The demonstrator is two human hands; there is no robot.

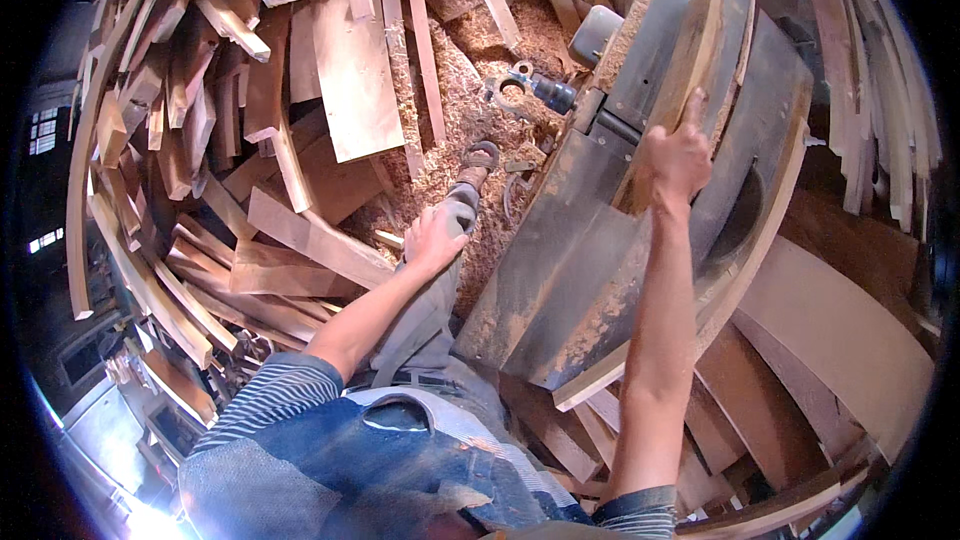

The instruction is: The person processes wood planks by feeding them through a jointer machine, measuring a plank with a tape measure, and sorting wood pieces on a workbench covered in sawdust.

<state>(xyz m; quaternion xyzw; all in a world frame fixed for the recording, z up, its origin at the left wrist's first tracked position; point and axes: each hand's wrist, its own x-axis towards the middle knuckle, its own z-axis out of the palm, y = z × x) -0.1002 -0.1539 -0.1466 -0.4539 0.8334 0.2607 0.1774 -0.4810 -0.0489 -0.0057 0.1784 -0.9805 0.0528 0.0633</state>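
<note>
My right hand [676, 162] is on a thick wooden board [690, 45] that lies lengthwise on the grey metal table of a planing machine [560, 230]. Its index finger points forward along the wood, while the other fingers bend against the board. To the left, my left hand [432, 240] rests on the knee of my grey trousers [410, 325], holding nothing, its fingers partly hidden. A thin wooden strip [746, 35] stands along the right side of the board.
Wood shavings [475, 105] cover the floor beside the machine, around a dark cylindrical fitting [552, 92]. Offcuts [270, 140] are heaped on the left. Wide curved boards [830, 330] lie at right, and long planks [860, 90] stand at the far right.
</note>
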